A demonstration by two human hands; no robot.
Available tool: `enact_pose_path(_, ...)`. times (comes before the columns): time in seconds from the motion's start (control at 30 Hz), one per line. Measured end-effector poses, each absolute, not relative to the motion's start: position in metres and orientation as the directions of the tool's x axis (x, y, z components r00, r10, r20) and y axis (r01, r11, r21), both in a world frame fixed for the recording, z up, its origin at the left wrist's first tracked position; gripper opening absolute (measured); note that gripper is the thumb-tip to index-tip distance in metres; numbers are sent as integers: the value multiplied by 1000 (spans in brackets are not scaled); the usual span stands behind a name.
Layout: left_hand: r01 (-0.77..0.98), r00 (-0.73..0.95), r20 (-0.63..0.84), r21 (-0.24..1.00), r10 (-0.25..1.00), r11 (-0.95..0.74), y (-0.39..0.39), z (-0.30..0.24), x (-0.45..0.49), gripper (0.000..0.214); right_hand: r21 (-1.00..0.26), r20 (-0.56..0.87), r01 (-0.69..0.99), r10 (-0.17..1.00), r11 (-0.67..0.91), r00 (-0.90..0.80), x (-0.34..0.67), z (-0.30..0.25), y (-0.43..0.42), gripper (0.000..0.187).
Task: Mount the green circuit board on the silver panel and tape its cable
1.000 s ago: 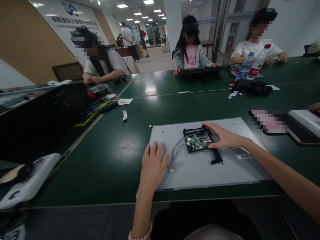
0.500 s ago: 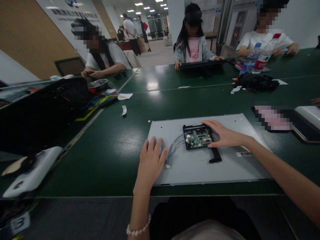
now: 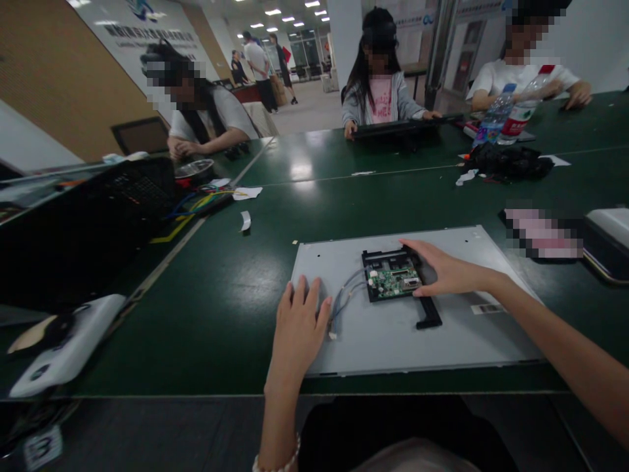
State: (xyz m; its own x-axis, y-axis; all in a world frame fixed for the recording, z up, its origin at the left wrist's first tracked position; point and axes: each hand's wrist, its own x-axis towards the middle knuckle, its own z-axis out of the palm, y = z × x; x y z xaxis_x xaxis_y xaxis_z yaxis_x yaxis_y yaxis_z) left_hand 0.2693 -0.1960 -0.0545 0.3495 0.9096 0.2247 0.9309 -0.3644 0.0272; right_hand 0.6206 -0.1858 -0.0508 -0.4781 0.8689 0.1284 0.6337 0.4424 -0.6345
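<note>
A grey metal panel (image 3: 383, 334) lies flat on the green table (image 3: 221, 308) in front of me. On it sits a small green circuit board (image 3: 393, 278) in a black frame, with thin pale wires (image 3: 341, 301) running off its left side. My left hand (image 3: 297, 328) lies flat on the panel's left part, fingers stretched out, just beside the wires' free end. My right hand (image 3: 442, 270) rests against the right side of the board, its fingers curved over the black frame's edge.
A black bracket (image 3: 428, 313) lies on the panel below the board. Coloured cables (image 3: 201, 202) and a metal bowl (image 3: 194, 172) are at far left, water bottles (image 3: 506, 111) and a black bundle (image 3: 511, 162) at far right. Other people sit across the table.
Both hands stay where they were on the panel and board. Only the camera has shifted slightly.
</note>
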Motion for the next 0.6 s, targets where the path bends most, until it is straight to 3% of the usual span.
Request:
enact_pose_path(0.33,936,316,222,86,922,-342,-199,-55,270,51,-594,75,685,877,422,-475,626,-60,-189,105)
enact_pose_path(0.53,877,245,236,360,940,-319,-192,-41,255,48,-644,125,649,892,406,-435,627,-64,-187,78)
enact_pose_path(0.6,880,213,228,378,950,-287,-176,-30,240,45,-665,125,639,901,387,-415,627,-65,-187,72)
